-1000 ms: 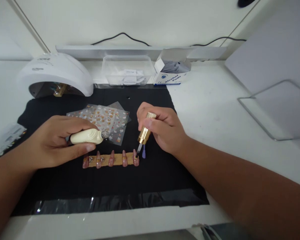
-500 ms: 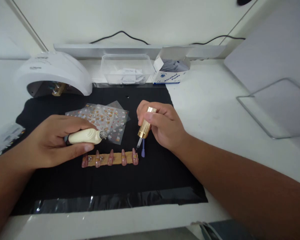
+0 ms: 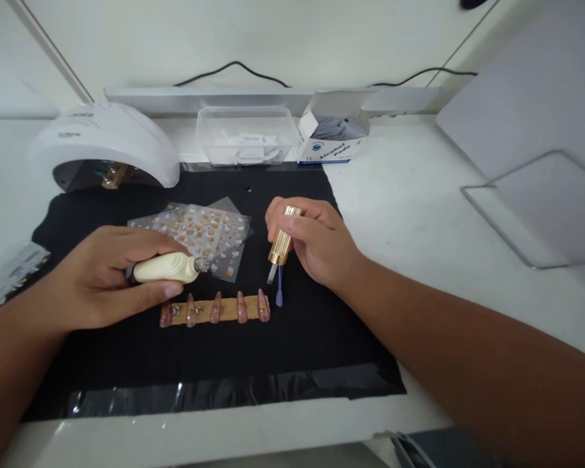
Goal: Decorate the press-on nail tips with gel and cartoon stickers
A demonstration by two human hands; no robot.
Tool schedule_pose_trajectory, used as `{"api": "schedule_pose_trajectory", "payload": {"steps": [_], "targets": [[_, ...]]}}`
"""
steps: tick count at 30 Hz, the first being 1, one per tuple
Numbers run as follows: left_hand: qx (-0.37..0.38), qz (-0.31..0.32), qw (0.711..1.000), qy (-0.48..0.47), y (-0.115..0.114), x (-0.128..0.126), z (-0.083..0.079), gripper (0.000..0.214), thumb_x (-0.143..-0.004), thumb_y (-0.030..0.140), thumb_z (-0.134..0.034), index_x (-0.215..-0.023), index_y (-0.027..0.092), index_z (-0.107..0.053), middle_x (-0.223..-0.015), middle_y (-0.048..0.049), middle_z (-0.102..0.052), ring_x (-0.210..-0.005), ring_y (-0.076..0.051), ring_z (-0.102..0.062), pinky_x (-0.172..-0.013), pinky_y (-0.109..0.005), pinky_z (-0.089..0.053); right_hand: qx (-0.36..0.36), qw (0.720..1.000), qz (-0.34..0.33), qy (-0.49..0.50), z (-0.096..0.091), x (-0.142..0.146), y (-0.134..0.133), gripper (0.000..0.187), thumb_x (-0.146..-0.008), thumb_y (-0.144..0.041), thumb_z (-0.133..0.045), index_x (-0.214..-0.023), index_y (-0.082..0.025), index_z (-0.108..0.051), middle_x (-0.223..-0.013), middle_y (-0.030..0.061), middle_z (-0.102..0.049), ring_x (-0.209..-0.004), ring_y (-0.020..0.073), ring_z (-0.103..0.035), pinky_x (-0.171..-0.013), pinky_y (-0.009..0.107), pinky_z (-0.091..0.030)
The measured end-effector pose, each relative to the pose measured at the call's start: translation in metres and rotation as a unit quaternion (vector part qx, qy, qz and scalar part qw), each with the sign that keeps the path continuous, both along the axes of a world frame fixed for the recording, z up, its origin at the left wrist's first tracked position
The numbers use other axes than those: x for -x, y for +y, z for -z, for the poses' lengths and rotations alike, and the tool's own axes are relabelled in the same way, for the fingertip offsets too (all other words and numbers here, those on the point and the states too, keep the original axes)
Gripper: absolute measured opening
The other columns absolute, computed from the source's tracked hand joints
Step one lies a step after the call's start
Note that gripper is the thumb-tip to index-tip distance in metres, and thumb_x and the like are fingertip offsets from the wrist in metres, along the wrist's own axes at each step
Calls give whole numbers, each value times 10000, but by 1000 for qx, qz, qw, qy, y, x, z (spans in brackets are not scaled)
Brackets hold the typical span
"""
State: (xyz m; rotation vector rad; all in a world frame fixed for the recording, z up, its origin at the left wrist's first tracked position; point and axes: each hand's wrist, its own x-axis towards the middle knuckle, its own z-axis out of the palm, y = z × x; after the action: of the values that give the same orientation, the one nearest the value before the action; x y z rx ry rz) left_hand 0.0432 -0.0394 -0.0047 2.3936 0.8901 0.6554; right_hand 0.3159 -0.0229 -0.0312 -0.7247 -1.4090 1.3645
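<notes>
Pinched in the right grip [image 3: 316, 244], the brush [image 3: 279, 244] has lifted clear to the rightmost nail's [image 3: 263, 307] one o'clock, its stroke seemingly paused, the left grip [image 3: 104, 276] pinching the bottle [image 3: 168, 268] at ten o'clock

Got 1 btl [image 3: 168, 268], 1 gold brush [image 3: 279, 248], 5 nails [image 3: 216, 308] on front strip [image 3: 229, 310]

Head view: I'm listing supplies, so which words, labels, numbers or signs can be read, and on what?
"Alcohol Pads": front of the open white box.
"CE": lower left of that same front.
Too small or blurred: the box's other small print, the marks on the white dome-shaped device, and the print on the packets.
None readable: cream-coloured bottle, gold-handled brush.
</notes>
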Motion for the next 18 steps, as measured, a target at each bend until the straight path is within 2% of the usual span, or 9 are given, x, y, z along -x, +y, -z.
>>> {"api": "schedule_pose_trajectory", "payload": {"steps": [5,9,13,18], "targets": [[1,-5,1000,7,0,1,0,93,-882,247,-666,-957,198,-693,-765,8,-718,-646,-107,-641,-612,-189,-458,-4,999,-46,-11,-1,-1,-3,172,-809,-241,-627,-660,-155,-628,-642,-21,-547,-524,81,-479,-515,237,-407],[-7,8,1000,4,1,2,2,97,-890,235,-667,-976,197,-689,-798,20,-717,-678,-87,-650,-635,-162,-446,0,999,-38,-24,0,-2,-3,157,-802,-201,-614,-652,-157,-630,-642,-22,-554,-515,81,-475,-501,233,-405],[-25,28,999,3,5,3,3,85,-896,235,-663,-972,201,-681,-772,36,-700,-651,-67,-637,-618,-140,-438,-3,999,-25,41,3,-2,1,197,-815,-255,-639,-649,-156,-675,-611,-12,-573,-522,96,-485,-479,228,-391],[-50,53,997,5,8,4,4,90,-925,272,-636,-974,203,-667,-747,34,-692,-612,-67,-629,-576,-141,-440,-9,995,-29,96,2,0,1,251,-842,-350,-699,-699,-147,-736,-629,3,-612,-579,113,-536,-526,234,-429]]}}
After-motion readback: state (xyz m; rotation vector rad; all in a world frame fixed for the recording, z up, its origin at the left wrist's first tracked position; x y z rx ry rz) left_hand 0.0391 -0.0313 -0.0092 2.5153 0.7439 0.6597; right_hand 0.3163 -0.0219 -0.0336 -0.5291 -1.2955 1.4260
